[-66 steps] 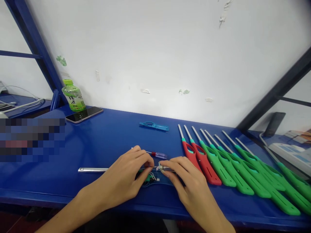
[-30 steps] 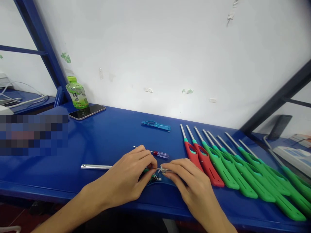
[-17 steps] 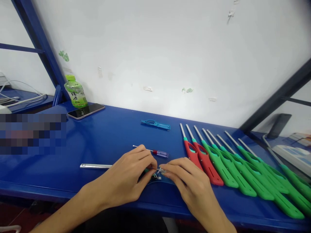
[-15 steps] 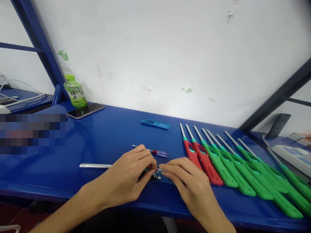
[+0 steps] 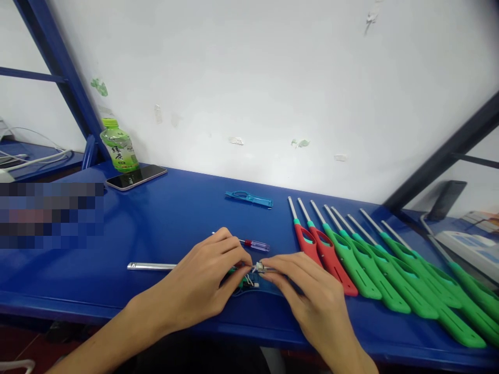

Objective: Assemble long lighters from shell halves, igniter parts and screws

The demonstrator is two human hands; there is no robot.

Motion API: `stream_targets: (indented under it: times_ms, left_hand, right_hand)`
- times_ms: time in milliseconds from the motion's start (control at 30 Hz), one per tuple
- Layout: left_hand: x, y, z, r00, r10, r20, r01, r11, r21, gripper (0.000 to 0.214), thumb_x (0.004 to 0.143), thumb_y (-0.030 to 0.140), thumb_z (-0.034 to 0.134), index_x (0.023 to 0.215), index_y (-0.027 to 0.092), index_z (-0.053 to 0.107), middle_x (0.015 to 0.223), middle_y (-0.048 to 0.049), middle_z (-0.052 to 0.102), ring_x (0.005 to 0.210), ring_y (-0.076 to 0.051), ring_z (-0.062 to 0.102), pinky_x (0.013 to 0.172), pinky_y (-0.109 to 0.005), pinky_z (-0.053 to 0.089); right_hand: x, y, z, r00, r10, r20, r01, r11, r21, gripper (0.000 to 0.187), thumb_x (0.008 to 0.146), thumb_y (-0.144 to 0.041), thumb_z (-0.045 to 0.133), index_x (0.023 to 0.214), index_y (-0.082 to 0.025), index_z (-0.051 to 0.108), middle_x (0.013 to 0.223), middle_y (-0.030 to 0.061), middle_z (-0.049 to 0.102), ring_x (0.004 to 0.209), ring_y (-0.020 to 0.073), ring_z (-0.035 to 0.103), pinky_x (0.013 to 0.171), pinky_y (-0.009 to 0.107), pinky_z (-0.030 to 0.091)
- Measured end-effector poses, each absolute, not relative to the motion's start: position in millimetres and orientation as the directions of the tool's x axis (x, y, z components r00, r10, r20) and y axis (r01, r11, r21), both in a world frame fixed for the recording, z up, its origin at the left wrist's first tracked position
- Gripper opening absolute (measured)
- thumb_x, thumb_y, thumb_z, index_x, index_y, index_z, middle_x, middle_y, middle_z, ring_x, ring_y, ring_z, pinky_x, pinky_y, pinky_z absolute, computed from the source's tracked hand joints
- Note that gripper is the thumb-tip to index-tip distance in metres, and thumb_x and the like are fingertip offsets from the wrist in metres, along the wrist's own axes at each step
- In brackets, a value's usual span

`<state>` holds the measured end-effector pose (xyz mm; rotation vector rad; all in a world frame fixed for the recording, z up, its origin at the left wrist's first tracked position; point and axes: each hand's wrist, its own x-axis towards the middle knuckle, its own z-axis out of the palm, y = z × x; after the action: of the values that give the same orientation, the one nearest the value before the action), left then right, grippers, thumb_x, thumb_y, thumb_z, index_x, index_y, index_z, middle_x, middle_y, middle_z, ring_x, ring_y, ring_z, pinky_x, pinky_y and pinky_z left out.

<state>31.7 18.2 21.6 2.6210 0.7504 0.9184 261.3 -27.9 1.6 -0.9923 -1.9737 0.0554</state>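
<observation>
My left hand [image 5: 212, 275] is closed in a pinch at the opened lighter's inner parts; what lies between its fingertips is too small to make out. Facing it, my right hand [image 5: 312, 291] pinches a small whitish metal part [image 5: 259, 267]. Under both hands lies an open blue lighter casing half [image 5: 268, 287], with a white wire [image 5: 248, 280] and green and dark parts inside, partly covered by my fingers. Its metal tube [image 5: 152, 266] sticks out to the left. A screwdriver [image 5: 257, 245] with a clear purple handle lies just behind my hands.
Farther back lies another blue casing half [image 5: 249, 199]. Red lighters [image 5: 333, 262] and several green lighters [image 5: 374, 278] lie in a row on the right. A phone [image 5: 136, 177] and a green bottle [image 5: 119, 148] are at the back left of the blue table [image 5: 187, 208].
My right fingers have shifted slightly, and the whitish metal part shows more clearly between the fingertips. My left hand has stayed almost in place. The view has moved a little.
</observation>
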Motion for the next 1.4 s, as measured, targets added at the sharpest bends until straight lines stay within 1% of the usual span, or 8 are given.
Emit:
stream_targets:
  times_ms: [233, 367, 500, 600, 833, 1100, 1200, 1400]
  left_hand:
    - [30.4, 17.3, 24.0, 0.678, 0.546, 0.492, 0.361, -0.831, 0.424, 0.013, 0.109, 0.010, 0.057, 0.103, 0.020, 0.066, 0.098, -0.0011, 0.069, 0.090, -0.020, 0.053, 0.085, -0.036, 0.043]
    - [29.9, 15.4, 23.1, 0.676, 0.537, 0.504, 0.350, -0.836, 0.421, 0.014, 0.108, 0.010, 0.057, 0.102, 0.019, 0.066, 0.097, -0.0018, 0.069, 0.091, -0.020, 0.053, 0.086, -0.036, 0.045]
    - [31.4, 15.4, 22.3, 0.677, 0.519, 0.522, 0.345, -0.850, 0.397, 0.017, 0.108, 0.009, 0.054, 0.101, 0.019, 0.065, 0.095, -0.0024, 0.068, 0.088, -0.020, 0.053, 0.084, -0.037, 0.045]
    - [32.2, 15.8, 22.7, 0.676, 0.517, 0.525, 0.356, -0.853, 0.381, 0.018, 0.108, 0.009, 0.053, 0.099, 0.019, 0.065, 0.095, -0.0024, 0.069, 0.086, -0.020, 0.053, 0.082, -0.036, 0.045]
    - [30.8, 13.5, 23.0, 0.656, 0.572, 0.492, 0.377, -0.813, 0.443, 0.009, 0.107, 0.015, 0.059, 0.102, 0.021, 0.064, 0.098, -0.0017, 0.070, 0.090, -0.021, 0.056, 0.086, -0.037, 0.046]
    - [30.6, 14.4, 23.7, 0.652, 0.562, 0.509, 0.384, -0.824, 0.417, 0.012, 0.108, 0.012, 0.056, 0.107, 0.020, 0.065, 0.100, -0.0024, 0.072, 0.090, -0.021, 0.056, 0.088, -0.038, 0.046]
    - [30.9, 16.0, 22.1, 0.645, 0.541, 0.540, 0.379, -0.840, 0.389, 0.015, 0.109, 0.011, 0.055, 0.104, 0.020, 0.066, 0.098, -0.0024, 0.073, 0.088, -0.021, 0.056, 0.084, -0.037, 0.046]
    - [30.9, 17.2, 18.9, 0.665, 0.526, 0.530, 0.381, -0.849, 0.366, 0.017, 0.109, 0.009, 0.053, 0.102, 0.020, 0.064, 0.097, -0.0014, 0.072, 0.087, -0.020, 0.056, 0.086, -0.039, 0.046]
  right_hand:
    - [260.9, -27.3, 3.4, -0.273, 0.659, 0.700, 0.610, 0.682, -0.404, 0.021, 0.100, -0.004, 0.071, 0.108, -0.023, 0.073, 0.101, 0.0004, 0.079, 0.093, 0.0151, 0.073, 0.087, 0.026, 0.060]
    - [260.6, -28.2, 2.6, -0.278, 0.669, 0.689, 0.620, 0.673, -0.404, 0.019, 0.100, -0.005, 0.070, 0.104, -0.023, 0.074, 0.101, 0.0018, 0.078, 0.093, 0.0161, 0.073, 0.085, 0.027, 0.061]
    - [260.5, -29.5, 2.8, -0.312, 0.642, 0.700, 0.643, 0.685, -0.342, 0.017, 0.101, -0.006, 0.068, 0.102, -0.021, 0.075, 0.100, 0.0040, 0.077, 0.089, 0.0170, 0.073, 0.080, 0.027, 0.062]
    - [259.9, -29.7, 3.5, -0.316, 0.633, 0.706, 0.649, 0.687, -0.326, 0.017, 0.102, -0.006, 0.068, 0.105, -0.021, 0.077, 0.100, 0.0045, 0.078, 0.088, 0.0175, 0.073, 0.080, 0.028, 0.062]
    - [259.1, -28.8, 3.3, -0.282, 0.656, 0.700, 0.636, 0.674, -0.376, 0.020, 0.102, -0.008, 0.069, 0.113, -0.022, 0.077, 0.103, 0.0037, 0.081, 0.092, 0.0186, 0.076, 0.086, 0.029, 0.063]
    - [259.5, -29.7, 4.0, -0.281, 0.638, 0.716, 0.670, 0.665, -0.330, 0.017, 0.103, -0.012, 0.069, 0.117, -0.020, 0.075, 0.104, 0.0050, 0.082, 0.091, 0.0201, 0.076, 0.085, 0.032, 0.063]
    - [260.0, -29.8, 3.6, -0.281, 0.640, 0.715, 0.679, 0.659, -0.323, 0.017, 0.104, -0.014, 0.068, 0.118, -0.020, 0.076, 0.105, 0.0059, 0.082, 0.090, 0.0211, 0.076, 0.084, 0.033, 0.064]
    - [260.2, -27.5, 1.5, -0.294, 0.629, 0.719, 0.660, 0.678, -0.323, 0.019, 0.107, -0.015, 0.064, 0.120, -0.020, 0.076, 0.107, 0.0059, 0.081, 0.092, 0.0198, 0.075, 0.086, 0.031, 0.064]
